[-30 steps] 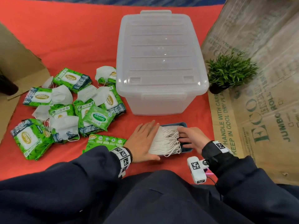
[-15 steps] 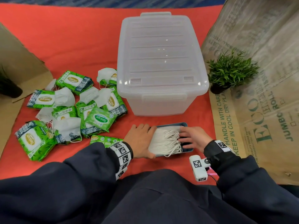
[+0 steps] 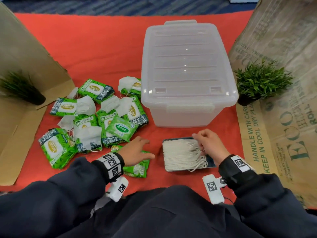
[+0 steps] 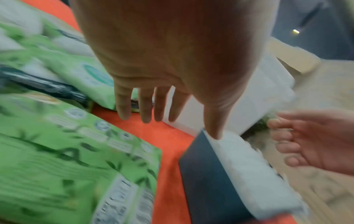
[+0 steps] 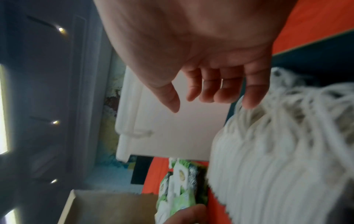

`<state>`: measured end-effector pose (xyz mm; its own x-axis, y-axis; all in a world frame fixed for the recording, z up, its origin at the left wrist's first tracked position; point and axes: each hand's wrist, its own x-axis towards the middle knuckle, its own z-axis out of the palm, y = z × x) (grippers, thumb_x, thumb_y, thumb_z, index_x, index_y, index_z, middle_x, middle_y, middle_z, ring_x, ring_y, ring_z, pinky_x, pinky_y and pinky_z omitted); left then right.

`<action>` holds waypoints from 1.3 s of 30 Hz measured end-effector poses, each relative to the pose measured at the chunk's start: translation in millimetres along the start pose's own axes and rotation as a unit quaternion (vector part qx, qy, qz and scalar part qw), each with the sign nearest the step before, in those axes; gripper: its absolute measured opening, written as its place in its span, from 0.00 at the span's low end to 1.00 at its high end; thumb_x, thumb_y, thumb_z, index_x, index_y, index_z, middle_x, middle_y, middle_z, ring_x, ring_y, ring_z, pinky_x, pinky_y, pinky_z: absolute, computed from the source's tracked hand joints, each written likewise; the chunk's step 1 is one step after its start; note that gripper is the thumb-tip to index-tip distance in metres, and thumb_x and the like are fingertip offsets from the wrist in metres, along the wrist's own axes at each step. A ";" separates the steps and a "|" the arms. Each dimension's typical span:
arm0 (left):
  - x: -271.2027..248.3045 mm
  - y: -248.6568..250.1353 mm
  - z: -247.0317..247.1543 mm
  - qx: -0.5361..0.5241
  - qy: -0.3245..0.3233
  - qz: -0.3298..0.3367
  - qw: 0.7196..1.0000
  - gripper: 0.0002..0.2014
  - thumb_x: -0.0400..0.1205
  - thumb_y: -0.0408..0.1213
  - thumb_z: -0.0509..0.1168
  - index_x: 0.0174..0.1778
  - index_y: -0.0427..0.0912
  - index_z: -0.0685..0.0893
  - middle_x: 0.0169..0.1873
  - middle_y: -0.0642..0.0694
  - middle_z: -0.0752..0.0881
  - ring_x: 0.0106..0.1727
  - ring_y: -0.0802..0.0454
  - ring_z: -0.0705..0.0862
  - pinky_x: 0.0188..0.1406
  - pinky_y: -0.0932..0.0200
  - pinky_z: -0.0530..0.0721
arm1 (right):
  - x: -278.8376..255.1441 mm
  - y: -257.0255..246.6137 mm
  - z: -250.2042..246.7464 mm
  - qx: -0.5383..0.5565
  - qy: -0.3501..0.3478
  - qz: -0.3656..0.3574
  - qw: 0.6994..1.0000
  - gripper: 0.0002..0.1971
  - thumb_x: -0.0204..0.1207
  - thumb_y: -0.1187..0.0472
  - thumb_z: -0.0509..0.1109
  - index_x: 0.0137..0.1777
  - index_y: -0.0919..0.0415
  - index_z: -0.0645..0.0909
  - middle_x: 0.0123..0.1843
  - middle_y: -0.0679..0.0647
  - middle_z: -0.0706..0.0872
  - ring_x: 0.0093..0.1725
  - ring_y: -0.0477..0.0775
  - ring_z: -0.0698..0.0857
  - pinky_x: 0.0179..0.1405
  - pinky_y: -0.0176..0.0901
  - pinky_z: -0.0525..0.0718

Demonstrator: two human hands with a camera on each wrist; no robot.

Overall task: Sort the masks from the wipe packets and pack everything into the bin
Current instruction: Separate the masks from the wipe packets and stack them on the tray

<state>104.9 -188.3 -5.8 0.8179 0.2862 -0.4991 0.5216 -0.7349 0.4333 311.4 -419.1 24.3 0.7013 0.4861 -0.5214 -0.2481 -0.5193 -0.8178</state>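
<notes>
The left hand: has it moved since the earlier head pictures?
Yes. The left hand has left the mask stack and gone leftward, towards the wipe packets; the tray stays put.

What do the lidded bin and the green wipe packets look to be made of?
The bin looks like translucent frosted plastic: the red mat shows faintly through its wall, and its ribbed lid carries small glints. The wipe packets look like soft printed plastic film, glossy and creased, though the exact film cannot be told.
</notes>
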 end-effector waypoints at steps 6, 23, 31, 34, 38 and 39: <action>-18.9 -78.3 -37.9 -0.113 0.073 -0.085 0.987 0.10 0.82 0.44 0.74 0.59 0.51 0.91 0.52 0.55 0.91 0.55 0.56 0.87 0.58 0.60 0.82 | -11.0 -48.8 85.2 0.042 -0.148 -0.036 0.987 0.05 0.84 0.60 0.73 0.50 0.62 0.83 0.35 0.57 0.85 0.32 0.53 0.83 0.35 0.49 0.84; -14.3 -271.1 -117.6 -0.050 0.187 -0.167 0.967 0.07 0.85 0.39 0.66 0.48 0.50 0.91 0.50 0.47 0.91 0.54 0.43 0.87 0.51 0.50 0.85 | 39.4 -95.8 299.4 -0.024 -0.200 0.047 0.978 0.06 0.85 0.60 0.70 0.55 0.63 0.84 0.42 0.59 0.88 0.30 0.51 0.83 0.28 0.40 0.78; -6.9 -286.7 -121.3 0.021 0.123 -0.194 0.973 0.08 0.75 0.45 0.71 0.49 0.53 0.87 0.47 0.47 0.89 0.50 0.42 0.88 0.47 0.53 0.86 | 84.8 -107.4 370.8 -0.132 -0.178 0.017 0.975 0.07 0.80 0.64 0.69 0.51 0.59 0.89 0.42 0.55 0.91 0.32 0.53 0.85 0.24 0.39 0.76; -9.6 -293.2 -115.5 0.029 0.118 -0.181 0.976 0.13 0.73 0.43 0.74 0.53 0.56 0.86 0.50 0.47 0.88 0.53 0.42 0.88 0.45 0.54 0.83 | 94.0 -105.0 387.4 -0.170 -0.195 0.035 0.965 0.08 0.78 0.63 0.71 0.54 0.57 0.89 0.42 0.52 0.91 0.33 0.51 0.87 0.27 0.42 0.81; -6.5 -308.4 -122.9 -0.040 0.099 -0.171 0.979 0.12 0.73 0.37 0.76 0.46 0.58 0.86 0.49 0.49 0.89 0.48 0.46 0.87 0.44 0.58 0.81 | 83.3 -111.1 396.9 -0.136 -0.241 0.074 0.958 0.17 0.82 0.58 0.73 0.69 0.58 0.84 0.52 0.56 0.91 0.40 0.53 0.91 0.33 0.46 0.86; -6.3 -311.2 -127.2 -0.055 0.095 -0.170 0.979 0.11 0.73 0.36 0.76 0.45 0.58 0.86 0.48 0.49 0.89 0.46 0.48 0.86 0.42 0.59 0.79 | 77.4 -116.1 396.4 -0.102 -0.271 0.092 0.953 0.19 0.83 0.56 0.72 0.72 0.59 0.81 0.54 0.58 0.91 0.39 0.54 0.91 0.32 0.46 0.86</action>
<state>-31.7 116.8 -42.0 0.6177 0.6190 -0.4851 0.7858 -0.5099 0.3499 129.5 -42.6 -17.7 0.1978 0.6369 -0.7452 -0.1603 -0.7289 -0.6655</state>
